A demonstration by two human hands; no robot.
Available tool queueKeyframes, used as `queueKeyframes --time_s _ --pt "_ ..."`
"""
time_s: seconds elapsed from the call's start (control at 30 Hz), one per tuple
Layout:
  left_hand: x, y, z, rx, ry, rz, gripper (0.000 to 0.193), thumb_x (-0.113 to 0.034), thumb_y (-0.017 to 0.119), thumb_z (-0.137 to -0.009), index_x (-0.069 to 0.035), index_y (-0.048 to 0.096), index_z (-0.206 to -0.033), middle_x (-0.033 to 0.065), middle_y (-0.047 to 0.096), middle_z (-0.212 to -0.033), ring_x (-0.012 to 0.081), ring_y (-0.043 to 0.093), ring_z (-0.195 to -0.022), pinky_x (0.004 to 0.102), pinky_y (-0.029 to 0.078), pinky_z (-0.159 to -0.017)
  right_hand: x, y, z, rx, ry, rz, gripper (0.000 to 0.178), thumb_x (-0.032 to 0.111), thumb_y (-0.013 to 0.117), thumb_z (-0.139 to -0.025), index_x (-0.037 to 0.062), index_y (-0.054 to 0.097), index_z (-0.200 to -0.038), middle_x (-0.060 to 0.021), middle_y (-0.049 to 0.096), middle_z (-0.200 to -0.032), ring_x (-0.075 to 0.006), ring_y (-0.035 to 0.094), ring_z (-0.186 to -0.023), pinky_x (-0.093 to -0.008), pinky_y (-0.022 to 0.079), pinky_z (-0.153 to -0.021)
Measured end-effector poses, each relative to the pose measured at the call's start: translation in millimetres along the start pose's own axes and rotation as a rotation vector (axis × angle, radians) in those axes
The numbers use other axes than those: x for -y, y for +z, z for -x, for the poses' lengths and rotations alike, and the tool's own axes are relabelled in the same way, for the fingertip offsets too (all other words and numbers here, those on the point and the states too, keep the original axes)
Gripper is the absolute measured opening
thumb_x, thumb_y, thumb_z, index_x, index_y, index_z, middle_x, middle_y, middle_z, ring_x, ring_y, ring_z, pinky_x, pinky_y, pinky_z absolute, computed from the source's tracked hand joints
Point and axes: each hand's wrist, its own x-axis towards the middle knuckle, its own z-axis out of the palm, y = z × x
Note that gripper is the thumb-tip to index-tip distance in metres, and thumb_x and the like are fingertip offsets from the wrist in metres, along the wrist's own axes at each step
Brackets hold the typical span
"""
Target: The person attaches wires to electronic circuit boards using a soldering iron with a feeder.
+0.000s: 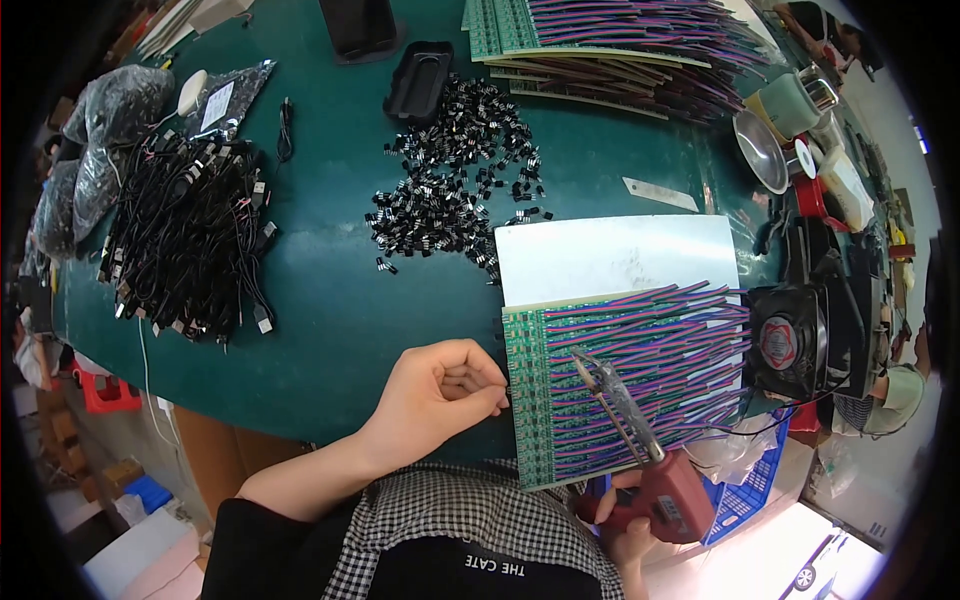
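Note:
My right hand (632,538) is wrapped around the handle of a dark red soldering gun (672,497). Its long tip points up and left, over a panel of green circuit boards (530,390). Rows of purple, blue and dark wires (650,350) run rightward from that panel. At the panel's left edge, my left hand (437,398) is closed, thumb pressed to curled fingers; whatever it pinches is too small or hidden to make out. Beyond it lies a heap of small black parts with metal pins (440,205). Under the panel is a white board (620,255).
Bundled black USB cables (185,235) and plastic bags (115,110) occupy the left. A black tray (418,82) touches the heap. More wired panels (600,50) are stacked at the back. A blade (660,193), a metal bowl (760,150) and a fan (790,340) sit right.

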Motion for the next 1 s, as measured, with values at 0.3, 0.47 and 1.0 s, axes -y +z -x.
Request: queueKeyframes --time_s 0.3,0.47,1.0 --pt "5.1 9.3 -5.9 -0.129 0.021 -0.081 0.029 0.008 0.055 -0.081 -0.003 0.037 -0.101 0.0072 0.061 -0.077 0.0117 0.061 -0.073 0.0233 0.051 -0.069 -3.7 -7.5 4.5 0.093 0.105 0.024 0.067 0.042 0.075 -0.071 -0.0042 0.051 -0.112 -0.0178 0.06 -0.104 -0.0175 0.055 -0.06 -0.0258 0.045 -0.054" --pt "8.6 11.5 -7.4 -0.184 0.059 -0.06 0.027 0.007 0.056 -0.079 -0.003 0.041 -0.099 0.002 0.058 -0.073 0.0045 0.056 -0.069 0.0195 0.046 -0.063 -0.3 -4.0 0.8 0.127 0.169 0.101 0.071 0.048 0.072 -0.071 -0.0073 0.049 -0.108 -0.0147 0.06 -0.093 -0.0152 0.052 -0.056 -0.0248 0.041 -0.051" --pt "9.6 12.6 -6.2 -0.172 0.086 -0.047 0.024 0.006 0.055 -0.08 -0.003 0.041 -0.097 0.0016 0.058 -0.075 0.004 0.055 -0.071 0.0195 0.046 -0.064 -6.4 -14.7 6.3 0.21 0.185 0.339 0.065 0.056 0.066 -0.073 -0.0038 0.054 -0.094 -0.0084 0.054 -0.076 -0.0129 0.048 -0.057 -0.0247 0.036 -0.054"
